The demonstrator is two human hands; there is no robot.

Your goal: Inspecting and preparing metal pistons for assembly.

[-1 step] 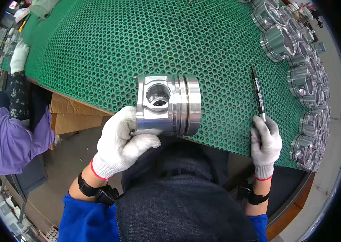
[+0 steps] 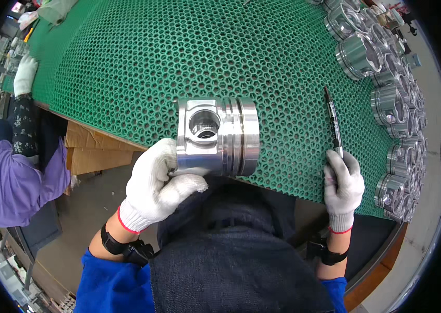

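Little shifts: left fingers [image 2: 166, 151] cradle a likely heavy piston [image 2: 227, 140], best held by its skirt [image 2: 198, 157]; right fingers [image 2: 338, 163] pinch a pen [image 2: 334, 122].

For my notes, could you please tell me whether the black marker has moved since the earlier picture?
No, the black marker shows no visible shift against the green mat.

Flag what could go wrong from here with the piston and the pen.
The piston is turned on its side at the near edge of the green mat, with the left hand only around its left part; a weak grip might let it roll or slip off.

The pen has just its near end at the right hand, so a nudge could roll it away.
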